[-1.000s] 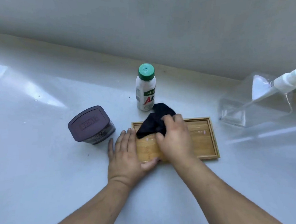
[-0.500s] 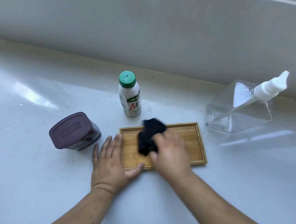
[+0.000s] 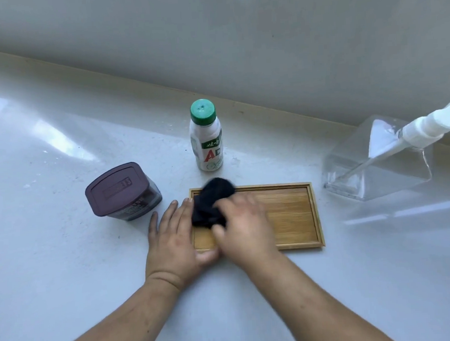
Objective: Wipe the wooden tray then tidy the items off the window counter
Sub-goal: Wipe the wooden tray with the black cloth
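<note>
A shallow wooden tray (image 3: 288, 214) lies flat on the white window counter (image 3: 65, 261). My right hand (image 3: 245, 230) presses a black cloth (image 3: 211, 202) onto the tray's left part; the hand is blurred. My left hand (image 3: 174, 240) lies flat on the counter against the tray's left edge, thumb at its front rim, fingers spread. A white bottle with a green cap (image 3: 206, 135) stands just behind the tray. A dark purple lidded container (image 3: 121, 191) sits to the left. A clear spray bottle with a white nozzle (image 3: 382, 156) stands to the right.
A grey wall (image 3: 236, 49) rises along the back of the counter. White counter surface spreads to the left and in front of the tray.
My right hand has slid the black cloth to and fro over the tray's left part. The left hand stays at the tray's left edge. The camera view has shifted.
</note>
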The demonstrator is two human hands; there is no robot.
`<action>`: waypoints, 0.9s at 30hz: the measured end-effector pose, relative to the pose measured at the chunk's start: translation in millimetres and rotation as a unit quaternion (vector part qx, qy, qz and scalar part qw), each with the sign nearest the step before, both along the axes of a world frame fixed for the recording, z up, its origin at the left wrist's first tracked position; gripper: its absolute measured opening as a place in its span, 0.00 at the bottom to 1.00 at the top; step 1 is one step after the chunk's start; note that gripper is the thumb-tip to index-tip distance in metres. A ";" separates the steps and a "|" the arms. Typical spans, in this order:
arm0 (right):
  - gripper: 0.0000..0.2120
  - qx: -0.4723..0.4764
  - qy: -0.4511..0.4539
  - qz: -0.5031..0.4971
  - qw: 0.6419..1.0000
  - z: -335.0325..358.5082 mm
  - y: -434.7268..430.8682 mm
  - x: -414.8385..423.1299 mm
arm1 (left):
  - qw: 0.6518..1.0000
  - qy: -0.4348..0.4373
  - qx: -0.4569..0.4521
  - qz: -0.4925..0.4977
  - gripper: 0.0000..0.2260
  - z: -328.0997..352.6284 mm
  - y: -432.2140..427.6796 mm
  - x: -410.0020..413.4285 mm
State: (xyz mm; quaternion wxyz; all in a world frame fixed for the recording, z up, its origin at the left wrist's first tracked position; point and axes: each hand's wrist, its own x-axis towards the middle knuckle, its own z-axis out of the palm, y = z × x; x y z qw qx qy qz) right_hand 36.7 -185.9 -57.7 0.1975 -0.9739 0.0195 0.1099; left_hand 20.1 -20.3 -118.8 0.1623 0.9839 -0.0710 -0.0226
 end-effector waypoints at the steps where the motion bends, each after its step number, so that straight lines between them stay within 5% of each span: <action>1: 0.18 0.021 0.008 0.034 0.999 0.4 15.3 -3.2 | 1.000 -0.006 -0.006 0.002 0.43 -1.0 0.3 0.1; 6: 0.20 -0.025 -0.003 0.066 0.997 7.3 -42.8 -13.9 | 1.000 0.006 0.003 0.004 0.50 -0.9 0.2 -0.4; 12: 0.17 -0.143 -0.006 -0.190 0.971 13.5 -114.7 -11.2 | 1.000 0.014 0.012 0.008 0.52 -1.3 1.2 0.2; 19: 0.17 0.021 0.012 0.019 1.000 11.1 8.3 -51.4 | 1.000 0.028 -0.003 -0.007 0.52 -4.5 3.0 1.6; 27: 0.16 -0.085 0.111 -0.140 0.980 64.1 -61.8 -89.2 | 0.999 0.045 0.014 -0.004 0.51 5.1 2.4 -0.1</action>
